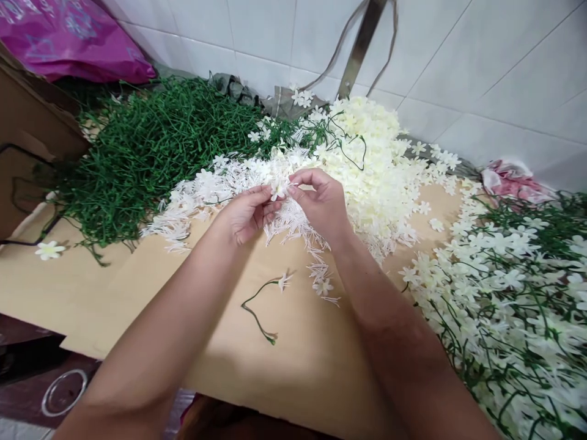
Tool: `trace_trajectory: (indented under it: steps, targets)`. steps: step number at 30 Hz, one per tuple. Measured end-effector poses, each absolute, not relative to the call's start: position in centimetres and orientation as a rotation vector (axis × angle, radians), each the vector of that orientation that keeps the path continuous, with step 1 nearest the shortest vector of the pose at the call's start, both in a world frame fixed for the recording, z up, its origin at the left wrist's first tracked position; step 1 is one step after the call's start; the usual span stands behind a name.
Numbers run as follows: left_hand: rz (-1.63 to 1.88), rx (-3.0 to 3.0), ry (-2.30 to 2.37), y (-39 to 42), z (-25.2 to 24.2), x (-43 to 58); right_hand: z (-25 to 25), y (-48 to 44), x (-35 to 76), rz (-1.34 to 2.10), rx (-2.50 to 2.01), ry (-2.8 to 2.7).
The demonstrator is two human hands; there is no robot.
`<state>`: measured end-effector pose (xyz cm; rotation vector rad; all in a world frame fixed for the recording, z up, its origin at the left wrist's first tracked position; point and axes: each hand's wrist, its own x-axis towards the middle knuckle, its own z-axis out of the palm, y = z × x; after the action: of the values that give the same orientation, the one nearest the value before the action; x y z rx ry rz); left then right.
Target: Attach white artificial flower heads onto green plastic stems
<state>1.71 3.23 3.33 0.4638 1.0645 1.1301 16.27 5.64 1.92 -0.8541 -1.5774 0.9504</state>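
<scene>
Between my two hands is a white artificial flower [278, 188], held just above the pile of white stamens [220, 183]. My left hand [252, 211] pinches it from the left, its other fingers curled. From the right, my right hand [321, 198] closes thumb and forefinger at the flower's edge. Whether the right fingers also grip a smaller piece is too fine to make out. Below the hands, a green stem [250, 305] with a white tip lies on the tan board [293, 366].
Green stems [174, 134] heap at the left back, cream petals [367, 140] behind my right hand. Assembled flowers [504, 275] fill the right side. A single flower [49, 250] lies near the left edge. A purple bag [77, 43] and a tiled wall [257, 36] stand behind.
</scene>
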Motion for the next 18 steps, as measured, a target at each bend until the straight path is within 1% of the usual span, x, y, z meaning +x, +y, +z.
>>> trace_trajectory:
  steps: [8, 18]
  targets:
    - [1.137, 0.413, 1.005, 2.9, 2.8, 1.8, 0.3, 5.5, 15.7, 0.987, -0.914, -1.548]
    - [1.178, 0.657, 1.103, 2.9, 2.7, 2.0, 0.7, 5.3, 15.7, 0.936, -0.932, -1.572]
